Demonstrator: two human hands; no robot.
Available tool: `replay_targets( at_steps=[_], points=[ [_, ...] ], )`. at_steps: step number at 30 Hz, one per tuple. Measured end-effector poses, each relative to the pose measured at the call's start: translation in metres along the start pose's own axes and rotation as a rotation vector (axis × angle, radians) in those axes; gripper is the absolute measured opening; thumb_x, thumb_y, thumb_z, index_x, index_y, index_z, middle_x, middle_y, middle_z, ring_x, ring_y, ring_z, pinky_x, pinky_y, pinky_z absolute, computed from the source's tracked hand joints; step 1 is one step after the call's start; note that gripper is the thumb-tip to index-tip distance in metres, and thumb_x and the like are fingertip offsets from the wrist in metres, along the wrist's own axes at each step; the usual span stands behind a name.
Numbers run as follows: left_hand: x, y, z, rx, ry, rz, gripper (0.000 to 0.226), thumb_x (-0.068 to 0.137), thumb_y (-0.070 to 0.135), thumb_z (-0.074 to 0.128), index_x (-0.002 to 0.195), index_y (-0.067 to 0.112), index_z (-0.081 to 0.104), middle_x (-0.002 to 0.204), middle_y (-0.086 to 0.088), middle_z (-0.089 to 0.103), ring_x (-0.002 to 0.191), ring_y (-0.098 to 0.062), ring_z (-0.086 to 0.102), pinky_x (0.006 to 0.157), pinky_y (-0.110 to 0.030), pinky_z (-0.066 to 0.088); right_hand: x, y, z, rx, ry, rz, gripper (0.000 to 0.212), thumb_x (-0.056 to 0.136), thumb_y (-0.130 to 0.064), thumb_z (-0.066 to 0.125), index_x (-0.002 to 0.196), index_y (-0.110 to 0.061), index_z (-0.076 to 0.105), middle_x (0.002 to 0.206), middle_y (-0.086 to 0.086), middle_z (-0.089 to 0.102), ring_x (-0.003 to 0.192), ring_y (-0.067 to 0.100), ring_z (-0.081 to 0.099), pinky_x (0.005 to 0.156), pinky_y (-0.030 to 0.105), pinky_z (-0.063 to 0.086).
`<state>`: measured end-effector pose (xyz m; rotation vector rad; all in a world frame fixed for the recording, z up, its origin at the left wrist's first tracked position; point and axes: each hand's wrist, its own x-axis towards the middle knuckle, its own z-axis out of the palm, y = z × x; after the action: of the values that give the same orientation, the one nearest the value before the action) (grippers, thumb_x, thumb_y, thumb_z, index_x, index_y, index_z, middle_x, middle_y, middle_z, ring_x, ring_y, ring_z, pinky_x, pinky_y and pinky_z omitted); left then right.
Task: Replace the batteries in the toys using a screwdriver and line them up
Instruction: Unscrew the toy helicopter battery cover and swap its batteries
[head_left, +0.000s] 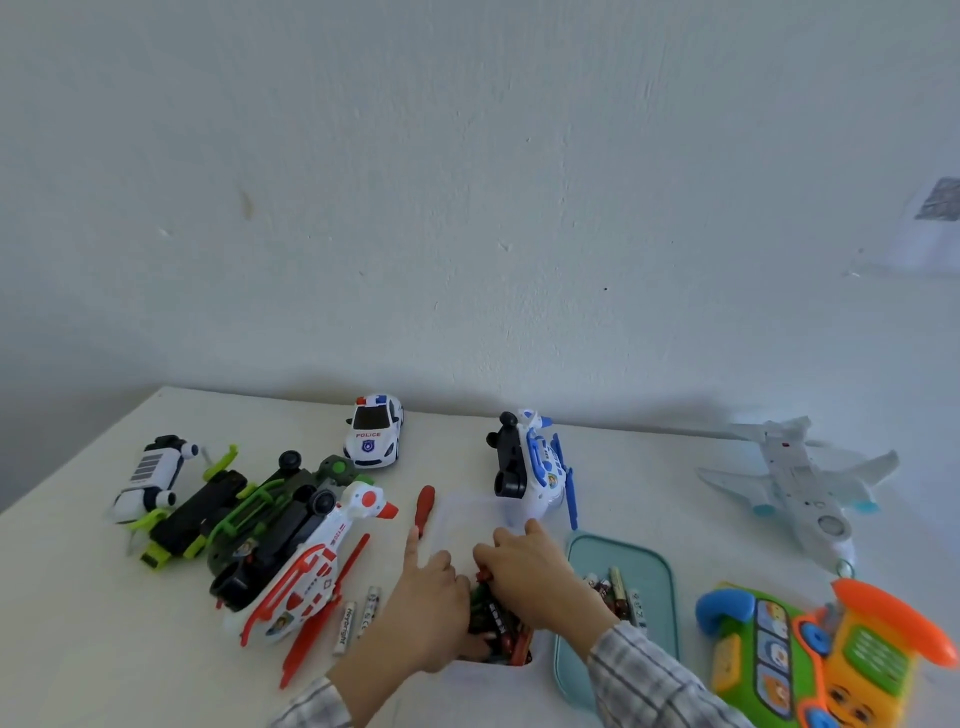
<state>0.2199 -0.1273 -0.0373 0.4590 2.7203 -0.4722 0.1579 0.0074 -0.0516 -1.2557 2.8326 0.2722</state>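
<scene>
Both hands (436, 597) (524, 566) digging in clear battery box (467, 512), fingers curling on small batteries (493, 618) (light, slick, best pinching mid-barrel); screwdriver (423, 506) lying just left

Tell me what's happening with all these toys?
A person has both hands in a clear box of batteries: the right hand reaches in, and the left hand rests at the box's edge with one finger pointing up. A red screwdriver lies on the table. Several toys lie on their sides, like the red-and-white helicopter. The police car stands upright.
</scene>
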Motion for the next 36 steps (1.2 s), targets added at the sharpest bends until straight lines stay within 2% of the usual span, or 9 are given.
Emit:
replay_targets(
  at_steps=[6, 9, 12, 18, 22, 26, 30, 32, 36],
  points=[
    [0.003, -0.006, 0.010, -0.112, 0.002, 0.013, 0.033, 0.099, 0.035, 0.043, 0.113, 0.010, 0.058, 0.115, -0.011, 0.058, 0.119, -0.027, 0.039, 0.115, -0.056, 0.009, 0.002, -0.001, -0.002, 0.043, 0.015, 0.017, 0.015, 0.095, -0.020, 0.038, 0.100, -0.012, 0.050, 0.091, 0.010, 0.060, 0.072, 0.025, 0.049, 0.087, 0.039, 0.032],
    [0.003, -0.006, 0.010, -0.121, -0.009, 0.015, 0.040, 0.099, 0.043, 0.039, 0.108, 0.009, 0.058, 0.111, -0.011, 0.059, 0.116, -0.026, 0.040, 0.114, -0.054, 0.010, 0.001, 0.001, -0.001, 0.040, -0.017, 0.004, 0.005, 0.093, -0.016, 0.039, 0.089, -0.015, 0.039, 0.067, 0.001, 0.047, 0.055, 0.020, 0.038, 0.089, 0.040, 0.031],
    [0.004, -0.007, 0.010, -0.174, -0.005, 0.006, 0.047, 0.099, 0.048, 0.034, 0.103, 0.010, 0.060, 0.107, -0.009, 0.060, 0.112, -0.025, 0.042, 0.112, -0.051, 0.015, 0.001, 0.000, 0.000, 0.023, -0.038, -0.016, 0.006, 0.092, -0.013, 0.040, 0.088, -0.014, 0.036, 0.061, -0.001, 0.039, 0.051, 0.017, 0.033, 0.089, 0.040, 0.031],
    [0.001, -0.005, 0.012, -0.255, 0.023, -0.005, 0.040, 0.100, 0.045, 0.030, 0.086, 0.016, 0.054, 0.094, -0.001, 0.049, 0.108, -0.021, 0.042, 0.107, -0.044, 0.025, -0.001, 0.001, -0.001, 0.008, -0.026, -0.049, 0.009, 0.094, -0.012, 0.042, 0.088, -0.015, 0.037, 0.063, 0.000, 0.039, 0.058, 0.022, 0.041, 0.090, 0.040, 0.033],
    [0.001, -0.003, 0.011, -0.251, 0.043, -0.040, 0.043, 0.101, 0.043, 0.030, 0.099, 0.013, 0.061, 0.106, -0.007, 0.057, 0.109, -0.022, 0.042, 0.101, -0.041, 0.027, -0.002, -0.001, -0.009, 0.007, -0.025, -0.040, 0.009, 0.091, -0.008, 0.043, 0.094, -0.014, 0.048, 0.071, 0.003, 0.049, 0.068, 0.024, 0.046, 0.089, 0.038, 0.031],
    [0.000, 0.000, 0.011, -0.249, 0.053, -0.048, 0.041, 0.102, 0.042, 0.031, 0.101, 0.013, 0.060, 0.104, -0.007, 0.056, 0.104, -0.020, 0.042, 0.095, -0.037, 0.031, -0.002, -0.002, -0.010, 0.034, -0.050, -0.023, 0.007, 0.093, -0.014, 0.045, 0.098, -0.013, 0.050, 0.082, 0.007, 0.062, 0.068, 0.024, 0.047, 0.089, 0.039, 0.032],
    [0.000, 0.000, 0.011, -0.260, 0.086, -0.056, 0.041, 0.102, 0.041, 0.031, 0.103, 0.014, 0.061, 0.101, -0.005, 0.054, 0.100, -0.019, 0.040, 0.091, -0.035, 0.032, -0.008, -0.005, -0.020, 0.210, -0.037, 0.029, 0.009, 0.091, -0.010, 0.047, 0.097, -0.011, 0.054, 0.082, 0.011, 0.054, 0.073, 0.024, 0.046, 0.066, 0.033, 0.037],
    [0.001, -0.001, 0.012, -0.278, 0.109, -0.068, 0.040, 0.101, 0.042, 0.031, 0.103, 0.015, 0.061, 0.101, -0.003, 0.055, 0.104, -0.020, 0.042, 0.092, -0.035, 0.031, -0.011, -0.006, -0.023, 0.286, 0.006, 0.045, 0.009, 0.091, -0.006, 0.047, 0.096, -0.007, 0.054, 0.080, 0.012, 0.051, 0.073, 0.026, 0.047, 0.062, 0.033, 0.036],
    [0.002, 0.000, 0.016, -0.386, 0.124, -0.105, 0.032, 0.101, 0.043, 0.031, 0.096, 0.022, 0.055, 0.099, 0.006, 0.051, 0.105, -0.014, 0.043, 0.107, -0.038, 0.027, -0.018, -0.004, -0.011, 0.506, 0.220, 0.081, 0.012, 0.083, 0.002, 0.048, 0.089, -0.003, 0.058, 0.082, 0.016, 0.064, 0.071, 0.031, 0.055, 0.063, 0.037, 0.043]
  ],
)
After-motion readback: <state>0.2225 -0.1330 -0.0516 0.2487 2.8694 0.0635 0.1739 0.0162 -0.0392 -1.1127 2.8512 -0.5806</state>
